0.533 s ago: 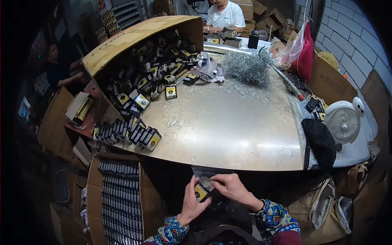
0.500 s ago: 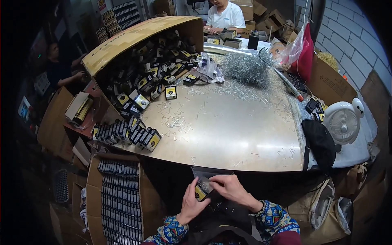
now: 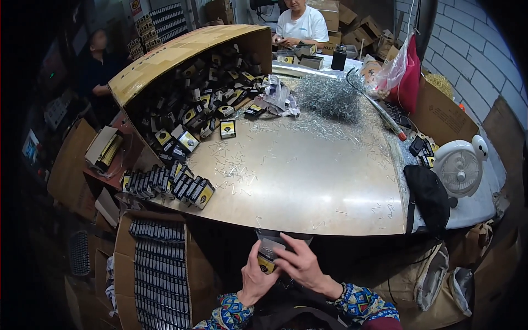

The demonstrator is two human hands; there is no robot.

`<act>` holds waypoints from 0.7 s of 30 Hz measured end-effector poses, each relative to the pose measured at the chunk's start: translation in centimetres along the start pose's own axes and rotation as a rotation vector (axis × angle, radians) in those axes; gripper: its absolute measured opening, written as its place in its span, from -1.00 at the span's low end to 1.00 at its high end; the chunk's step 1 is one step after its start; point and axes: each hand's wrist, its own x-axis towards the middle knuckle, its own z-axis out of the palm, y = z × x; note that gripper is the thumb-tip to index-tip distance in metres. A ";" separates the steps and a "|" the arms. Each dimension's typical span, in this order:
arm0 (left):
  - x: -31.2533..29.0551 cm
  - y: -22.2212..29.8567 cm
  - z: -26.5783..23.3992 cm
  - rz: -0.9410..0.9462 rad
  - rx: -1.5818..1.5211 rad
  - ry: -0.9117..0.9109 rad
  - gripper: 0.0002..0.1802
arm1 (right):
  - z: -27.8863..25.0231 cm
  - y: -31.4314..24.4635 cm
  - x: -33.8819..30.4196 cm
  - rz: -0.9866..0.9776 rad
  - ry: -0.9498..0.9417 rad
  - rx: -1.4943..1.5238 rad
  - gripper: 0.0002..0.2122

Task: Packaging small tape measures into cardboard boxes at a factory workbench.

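Note:
In front of the table edge, my left hand (image 3: 256,279) is closed around a small black and yellow box (image 3: 267,266), thumb on one side and fingers on the other. A clear, greyish piece (image 3: 270,247) shows at the box's far end; its exact kind is hard to make out. My right hand (image 3: 302,267) is over the box from the right, its fingers stretched out and apart, some fingertips close to or touching the clear piece. Bent metal wire pieces (image 3: 234,168) lie scattered on the table (image 3: 308,176) beyond my hands.
A big carton (image 3: 159,60) spills similar boxes at the back left. Boxes stand in a row (image 3: 165,182) at the table's left edge. An open carton (image 3: 125,264) of packed boxes sits below. A wire pile (image 3: 330,93), fan (image 3: 459,168) and black cloth item (image 3: 426,198) are farther right.
My right hand has lifted and spread its fingers, moving slightly left over the box. My left hand keeps its hold. At the far left, a person has straightened up.

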 end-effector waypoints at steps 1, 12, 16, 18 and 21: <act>0.0 0.0 0.3 0.067 0.004 0.004 -0.16 | 0.3 -0.2 -0.3 0.005 -0.041 0.012 -0.78; -0.2 -0.4 0.6 -0.029 0.008 -0.027 -0.31 | 1.8 -0.5 -1.6 0.032 -0.058 0.171 -0.74; -0.7 -0.8 1.0 -0.115 0.086 -0.068 -0.29 | 2.0 -1.7 -1.8 0.330 -0.030 0.310 -0.76; -0.8 -0.9 1.2 -0.128 0.076 -0.064 -0.33 | 1.8 -2.2 -1.4 0.424 -0.029 0.326 -0.77; -0.7 -0.5 1.2 -0.100 0.067 -0.087 -0.36 | 1.8 -1.8 -1.4 0.558 -0.022 0.365 -0.78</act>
